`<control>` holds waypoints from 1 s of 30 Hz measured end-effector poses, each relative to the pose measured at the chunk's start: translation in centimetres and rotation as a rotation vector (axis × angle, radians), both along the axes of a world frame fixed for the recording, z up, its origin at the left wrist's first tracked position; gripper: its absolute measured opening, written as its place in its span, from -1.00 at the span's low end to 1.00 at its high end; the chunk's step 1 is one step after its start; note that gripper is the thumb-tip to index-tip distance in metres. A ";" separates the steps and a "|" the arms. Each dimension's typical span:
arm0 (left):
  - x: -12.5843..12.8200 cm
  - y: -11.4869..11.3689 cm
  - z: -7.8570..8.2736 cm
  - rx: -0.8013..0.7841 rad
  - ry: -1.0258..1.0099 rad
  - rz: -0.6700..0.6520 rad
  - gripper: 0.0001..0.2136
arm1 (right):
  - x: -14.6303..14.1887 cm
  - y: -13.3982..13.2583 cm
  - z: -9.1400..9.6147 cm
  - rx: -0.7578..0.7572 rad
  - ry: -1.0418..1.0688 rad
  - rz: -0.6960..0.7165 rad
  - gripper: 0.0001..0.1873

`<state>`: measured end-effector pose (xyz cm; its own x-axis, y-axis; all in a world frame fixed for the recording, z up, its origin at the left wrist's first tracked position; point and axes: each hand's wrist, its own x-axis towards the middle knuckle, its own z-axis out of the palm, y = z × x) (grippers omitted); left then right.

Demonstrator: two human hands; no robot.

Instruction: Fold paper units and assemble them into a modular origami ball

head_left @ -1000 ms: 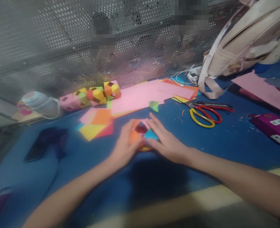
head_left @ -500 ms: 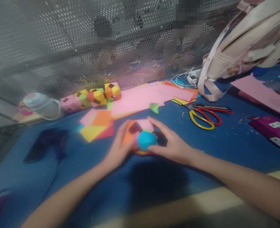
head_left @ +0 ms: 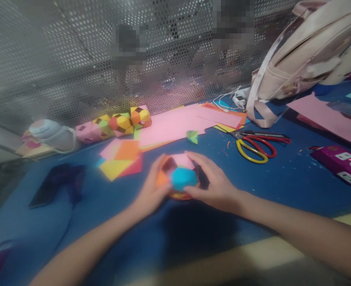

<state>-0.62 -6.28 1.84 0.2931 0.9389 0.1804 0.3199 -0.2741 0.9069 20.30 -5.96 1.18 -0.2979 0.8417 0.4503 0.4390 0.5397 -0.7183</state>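
Note:
Between my two hands is a folded paper ball with blue, pink and orange faces and dark openings. My left hand wraps its left side, the thumb pressing near the blue face. On the other side my right hand grips it, fingers over the top and thumb at the lower front. The underside of the ball is mostly hidden. Just beyond it lies a small green folded paper piece. Coloured paper squares in pink, orange, yellow and red are spread to the left of my hands.
Several finished paper balls line the perforated metal panel, beside a pale bottle. Pink sheets lie at the back. Scissors, a purple case and a pale backpack are rightward; a dark phone is left.
Both hands and the paper ball have shifted slightly down in the view. The ball looks slightly tilted, its blue face a little lower. My grip on it stays the same.

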 end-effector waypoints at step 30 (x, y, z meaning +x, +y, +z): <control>1.3 1.5 1.4 -0.375 -0.208 0.226 -0.52 | -0.5 0.7 0.1 -0.342 0.169 0.137 -0.29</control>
<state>0.64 -4.75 3.19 0.0676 0.9864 -0.1496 0.1350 0.1396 0.9810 19.84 -5.23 1.28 -0.3635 0.9091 0.2035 0.2400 0.3024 -0.9225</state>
